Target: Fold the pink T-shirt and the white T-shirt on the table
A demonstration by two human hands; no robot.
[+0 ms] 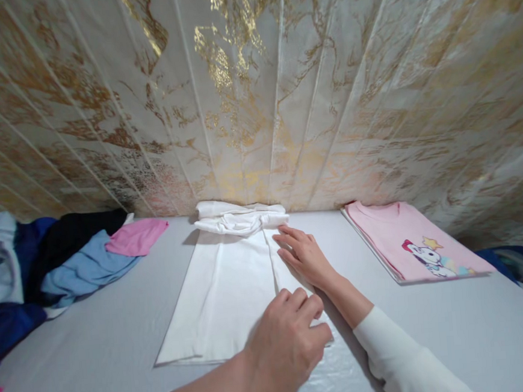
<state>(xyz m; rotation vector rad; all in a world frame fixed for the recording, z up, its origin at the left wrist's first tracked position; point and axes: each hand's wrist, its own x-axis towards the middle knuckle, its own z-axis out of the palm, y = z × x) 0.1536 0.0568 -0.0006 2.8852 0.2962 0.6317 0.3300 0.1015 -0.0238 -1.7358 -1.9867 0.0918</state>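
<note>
A white garment point(232, 289) lies folded into a long panel in front of me, its far end bunched into a thick roll. My right hand point(306, 257) rests along its right edge near the roll, fingers stretched out and slightly spread on the cloth. Over the near right corner, my left hand point(291, 338) reaches across with curled fingers and thumb pinched on the garment's edge. The back of that hand hides part of the corner. Whether the garment is a shirt cannot be made out.
Loose clothes lie heaped at the left, including a pink cloth point(138, 236), a light blue one point(90, 264) and a black one point(72, 238). A folded pink Snoopy shirt point(391, 234) tops a stack at the right. Behind hangs a patterned curtain point(245, 100). Dark blue items point(515, 263) sit far right.
</note>
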